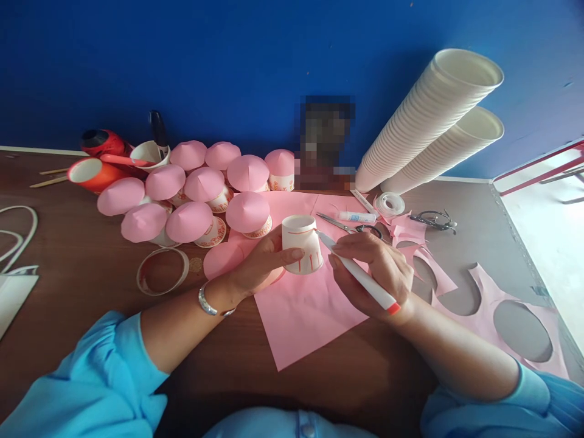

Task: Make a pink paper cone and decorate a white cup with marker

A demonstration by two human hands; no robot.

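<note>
Between thumb and fingers, my left hand (pixel 267 258) holds a white paper cup (pixel 298 240) over the pink paper. A red line runs along the cup's upper edge, and several short red strokes mark its side lower down. My right hand (pixel 376 267) grips a white marker pen (pixel 365 280) with a red end. Its tip touches the cup's right side near the top, or comes very close to it. Below both hands lies a large pink paper sheet (pixel 301 322). A pink paper disc (pixel 223 261) is partly hidden behind my left wrist.
Several patterned cups with pink cone tops (pixel 189 222) stand at left. A tape ring (pixel 163 271) lies in front of them. Scissors (pixel 337 223), a glue stick (pixel 357 216), clear tape (pixel 389 205) and pink offcuts (pixel 486 298) lie right. Tall cup stacks (pixel 424 115) lean at the wall.
</note>
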